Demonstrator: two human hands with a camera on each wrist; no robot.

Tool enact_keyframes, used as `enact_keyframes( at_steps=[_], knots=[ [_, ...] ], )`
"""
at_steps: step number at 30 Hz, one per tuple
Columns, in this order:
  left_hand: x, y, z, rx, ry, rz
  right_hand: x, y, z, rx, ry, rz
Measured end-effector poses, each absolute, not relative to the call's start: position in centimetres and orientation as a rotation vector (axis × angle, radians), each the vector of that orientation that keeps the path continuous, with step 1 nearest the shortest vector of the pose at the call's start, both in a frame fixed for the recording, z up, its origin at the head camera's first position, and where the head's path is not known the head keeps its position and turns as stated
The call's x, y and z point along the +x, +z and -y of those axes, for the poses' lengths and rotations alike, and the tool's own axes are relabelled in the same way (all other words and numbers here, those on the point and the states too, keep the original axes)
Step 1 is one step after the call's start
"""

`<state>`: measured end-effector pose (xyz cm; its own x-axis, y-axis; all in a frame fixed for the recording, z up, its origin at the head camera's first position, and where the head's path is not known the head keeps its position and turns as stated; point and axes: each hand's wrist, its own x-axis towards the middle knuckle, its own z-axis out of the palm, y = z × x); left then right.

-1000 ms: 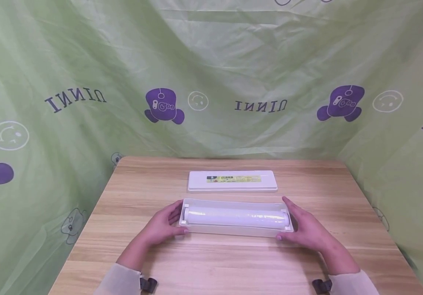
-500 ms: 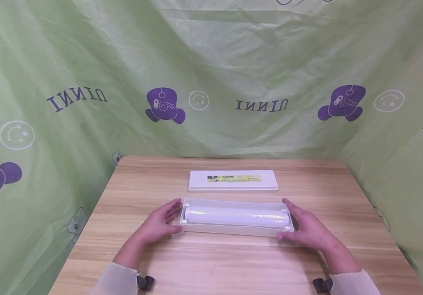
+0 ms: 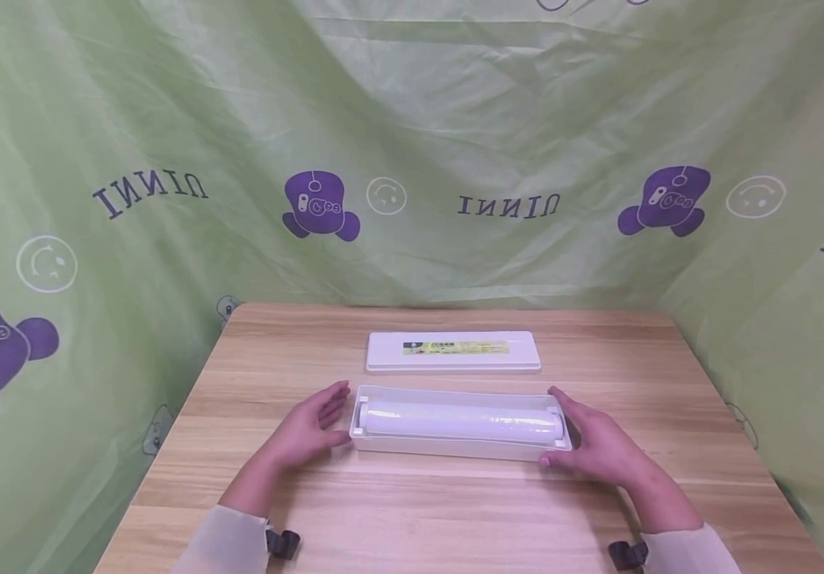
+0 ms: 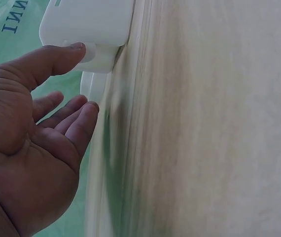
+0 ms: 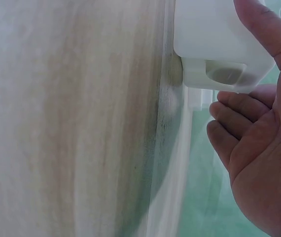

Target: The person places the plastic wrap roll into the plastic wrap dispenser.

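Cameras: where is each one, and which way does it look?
Head: sits on the person's head, looks forward and down at the table; shows both hands and sleeves, the left hand and right hand at the ends of the white tray.
Left wrist: sits at the left wrist, looks along the palm to the tray's end; shows the left hand.
Right wrist: sits at the right wrist, looks at the tray's other end; shows the right hand.
Shared: all show the tray and table.

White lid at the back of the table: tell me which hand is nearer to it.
Left, narrowly. The left hand lies at the tray's left end, the right hand at its right end; the lid lies behind both, untouched.
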<state>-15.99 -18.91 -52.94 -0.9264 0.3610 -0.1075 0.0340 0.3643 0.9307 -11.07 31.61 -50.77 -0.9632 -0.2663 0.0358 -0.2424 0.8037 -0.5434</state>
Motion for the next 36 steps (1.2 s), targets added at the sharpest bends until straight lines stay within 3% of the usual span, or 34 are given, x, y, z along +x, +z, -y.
enact_keyframes(
  at_steps=[36],
  knots=[
    [-19.2, -53.7, 17.8, 0.283, 1.686, -2.349, -10.7, -51.2, -31.7, -0.307, -0.948, -2.913]
  ],
)
